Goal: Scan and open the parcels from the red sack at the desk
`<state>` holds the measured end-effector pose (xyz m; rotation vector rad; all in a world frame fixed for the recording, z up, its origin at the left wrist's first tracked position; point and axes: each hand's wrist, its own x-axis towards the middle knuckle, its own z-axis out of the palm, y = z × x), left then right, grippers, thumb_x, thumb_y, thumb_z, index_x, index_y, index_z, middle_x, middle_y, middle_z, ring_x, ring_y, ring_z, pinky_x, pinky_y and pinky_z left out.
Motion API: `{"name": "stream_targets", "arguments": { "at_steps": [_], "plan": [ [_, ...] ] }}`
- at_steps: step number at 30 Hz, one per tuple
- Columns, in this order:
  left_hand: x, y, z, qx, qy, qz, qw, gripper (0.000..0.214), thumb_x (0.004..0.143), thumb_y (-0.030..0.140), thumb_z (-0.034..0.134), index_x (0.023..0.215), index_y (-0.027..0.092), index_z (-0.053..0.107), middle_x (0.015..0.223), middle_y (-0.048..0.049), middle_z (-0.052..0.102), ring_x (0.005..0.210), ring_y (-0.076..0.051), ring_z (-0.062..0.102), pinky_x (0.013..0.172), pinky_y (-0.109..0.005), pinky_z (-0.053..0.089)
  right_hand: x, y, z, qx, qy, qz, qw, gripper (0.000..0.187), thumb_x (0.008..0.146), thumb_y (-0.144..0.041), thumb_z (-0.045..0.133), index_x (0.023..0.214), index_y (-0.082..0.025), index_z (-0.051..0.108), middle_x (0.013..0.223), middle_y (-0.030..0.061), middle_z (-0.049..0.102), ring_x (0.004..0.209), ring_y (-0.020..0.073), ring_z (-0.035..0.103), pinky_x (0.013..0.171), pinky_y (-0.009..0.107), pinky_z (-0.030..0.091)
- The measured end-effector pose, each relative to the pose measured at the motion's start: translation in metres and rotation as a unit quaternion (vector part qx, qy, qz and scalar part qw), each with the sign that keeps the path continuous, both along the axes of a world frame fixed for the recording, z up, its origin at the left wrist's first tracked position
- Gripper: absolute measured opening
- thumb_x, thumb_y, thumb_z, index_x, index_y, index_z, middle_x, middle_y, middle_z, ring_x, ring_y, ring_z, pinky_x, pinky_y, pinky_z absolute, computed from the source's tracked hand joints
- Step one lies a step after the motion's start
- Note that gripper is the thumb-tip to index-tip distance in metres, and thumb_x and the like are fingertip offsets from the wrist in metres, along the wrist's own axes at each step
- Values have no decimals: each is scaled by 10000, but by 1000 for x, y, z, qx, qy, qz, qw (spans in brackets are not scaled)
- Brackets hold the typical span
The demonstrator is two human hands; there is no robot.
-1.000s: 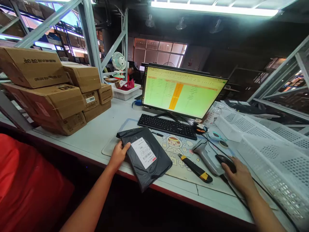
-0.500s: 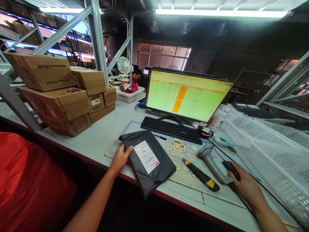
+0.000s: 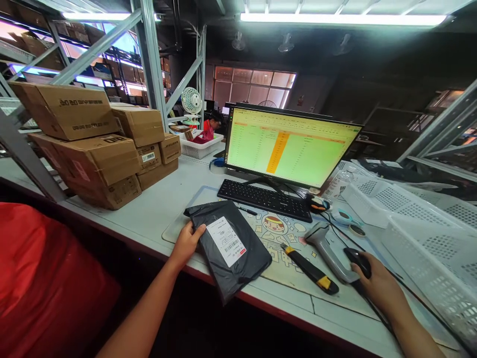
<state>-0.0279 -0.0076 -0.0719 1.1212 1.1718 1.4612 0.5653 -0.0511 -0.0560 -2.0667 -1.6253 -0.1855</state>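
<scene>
My left hand [image 3: 187,242] grips the left edge of a black plastic mailing bag [image 3: 248,243], thumb on top. A white shipping label [image 3: 226,242] with a barcode faces up on it, and the bag's near corner juts past the table edge. My right hand [image 3: 374,276] is closed around a black computer mouse [image 3: 357,262] at the right. Just left of that hand lies a grey barcode scanner [image 3: 330,252]. Between scanner and bag rests a black and yellow utility knife [image 3: 310,269].
A monitor [image 3: 290,146] shows a spreadsheet behind a black keyboard [image 3: 264,200]. Stacked cardboard boxes [image 3: 100,154] stand at the left. White perforated baskets [image 3: 402,204] line the right side. A red bag [image 3: 48,278] fills the lower left. Another person [image 3: 213,122] is beyond the table.
The spreadsheet on the monitor displays different content, with fewer filled cells. Both hands and the mailing bag have stayed nearly in place.
</scene>
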Motion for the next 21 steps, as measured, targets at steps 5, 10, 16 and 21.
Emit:
{"name": "stream_targets", "arguments": {
  "at_steps": [5, 10, 16, 21],
  "plan": [
    [0, -2, 4, 4, 4, -4, 1000, 708, 749, 689, 754, 1166, 120, 693, 1163, -166, 760, 1183, -355, 682, 992, -427, 531, 1, -1, 1, -7, -7, 11, 1000, 704, 820, -647, 419, 1263, -130, 597, 1326, 239, 655, 1220, 416, 641, 1089, 551, 480],
    [4, -4, 9, 0, -7, 4, 1000, 704, 712, 698, 772, 1107, 121, 692, 1124, -161, 766, 1146, -347, 694, 977, -423, 540, 3, 0, -3, 9, -5, 24, 1000, 630, 839, -630, 435, 1247, -180, 600, 1334, 228, 663, 1219, 421, 646, 1096, 571, 472],
    [3, -4, 24, -3, -72, 44, 996, 720, 644, 708, 800, 1054, 130, 673, 976, -127, 776, 912, -304, 736, 869, -421, 583, -2, -1, 10, 16, -16, 27, 999, 752, 804, -636, 431, 1290, -84, 586, 1347, 263, 648, 1261, 430, 621, 1128, 585, 449],
    [-31, -38, 73, 155, 50, 254, 953, 408, 859, 536, 702, 1067, 186, 701, 1064, -94, 763, 1114, -304, 694, 1014, -404, 531, -50, -29, 50, 95, -39, 30, 994, 683, 880, -661, 427, 1311, -166, 618, 1269, 208, 699, 1189, 415, 662, 1043, 565, 531]
  ]
}}
